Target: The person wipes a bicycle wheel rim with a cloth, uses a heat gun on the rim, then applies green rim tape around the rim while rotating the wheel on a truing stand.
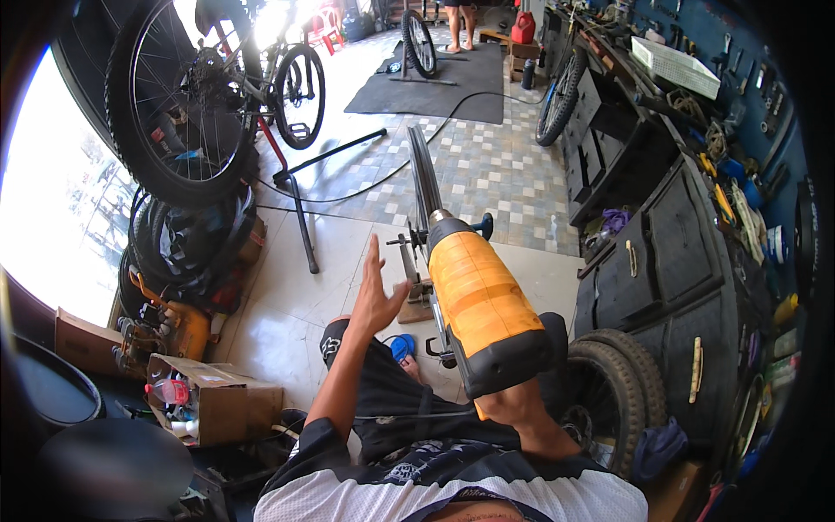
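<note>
My right hand [509, 402] is wrapped round the grip of a yellow-and-black pistol-grip power tool [483, 291]; the tool's body hides part of the fingers. Its short metal nose points away from me, close to a dark wheel rim [424, 170] seen almost edge-on. Whether the nose touches the rim I cannot tell. The rim stands upright in a metal stand [417, 291], which the tool partly covers. Left of the stand, my left hand [380, 296] is raised with fingers stretched and thumb apart, holding nothing.
A bicycle [209, 96] hangs at the left, with a black stand leg [303, 228] on the floor. A cardboard box [228, 404] sits at lower left. Tyres [609, 391] lean by dark cabinets [665, 252] at right. A cable crosses the floor; another person's legs [461, 26] show far off.
</note>
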`<state>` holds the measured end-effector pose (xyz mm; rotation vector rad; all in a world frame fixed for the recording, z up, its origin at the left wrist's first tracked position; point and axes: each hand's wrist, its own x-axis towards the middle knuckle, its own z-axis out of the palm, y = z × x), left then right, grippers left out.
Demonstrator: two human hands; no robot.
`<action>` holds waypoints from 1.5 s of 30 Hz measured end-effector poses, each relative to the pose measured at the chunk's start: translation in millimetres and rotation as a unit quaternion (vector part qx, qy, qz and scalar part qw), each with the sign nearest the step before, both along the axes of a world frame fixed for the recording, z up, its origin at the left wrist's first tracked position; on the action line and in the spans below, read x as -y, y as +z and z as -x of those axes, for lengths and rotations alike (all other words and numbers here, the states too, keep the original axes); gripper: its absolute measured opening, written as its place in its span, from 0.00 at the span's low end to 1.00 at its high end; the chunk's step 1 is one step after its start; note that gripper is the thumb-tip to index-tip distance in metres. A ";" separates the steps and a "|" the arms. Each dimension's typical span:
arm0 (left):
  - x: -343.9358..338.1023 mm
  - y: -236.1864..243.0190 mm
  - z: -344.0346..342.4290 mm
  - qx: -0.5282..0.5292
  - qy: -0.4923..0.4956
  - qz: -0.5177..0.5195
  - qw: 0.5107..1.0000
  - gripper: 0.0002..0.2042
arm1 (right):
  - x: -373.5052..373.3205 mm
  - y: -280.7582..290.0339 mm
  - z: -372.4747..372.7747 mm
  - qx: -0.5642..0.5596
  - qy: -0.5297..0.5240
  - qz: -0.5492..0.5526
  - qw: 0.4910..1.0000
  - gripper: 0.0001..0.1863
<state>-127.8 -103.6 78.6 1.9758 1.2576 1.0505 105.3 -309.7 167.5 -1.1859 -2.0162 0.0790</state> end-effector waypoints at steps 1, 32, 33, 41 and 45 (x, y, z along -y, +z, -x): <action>-17.0 -1.3 -11.4 0.033 -0.015 0.034 0.999 0.55 | -2.5 5.1 -0.4 -0.004 0.014 -0.012 1.000 0.18; -16.3 -170.3 -15.9 -0.228 -0.276 -0.018 0.934 0.31 | 4.8 -8.2 -0.4 0.032 -0.011 -0.032 0.999 0.20; -1.1 -190.2 -5.4 -0.292 -0.298 0.000 0.909 0.30 | 4.1 -9.7 -1.5 0.007 -0.004 -0.023 1.000 0.20; 9.3 -175.3 0.2 -0.420 -0.229 0.275 0.834 0.26 | 11.5 -27.9 -9.3 0.085 -0.043 -0.077 0.993 0.22; 2.2 -235.8 21.0 -0.360 -0.239 0.235 0.871 0.24 | 3.8 -9.7 -3.6 0.010 0.008 -0.018 1.000 0.20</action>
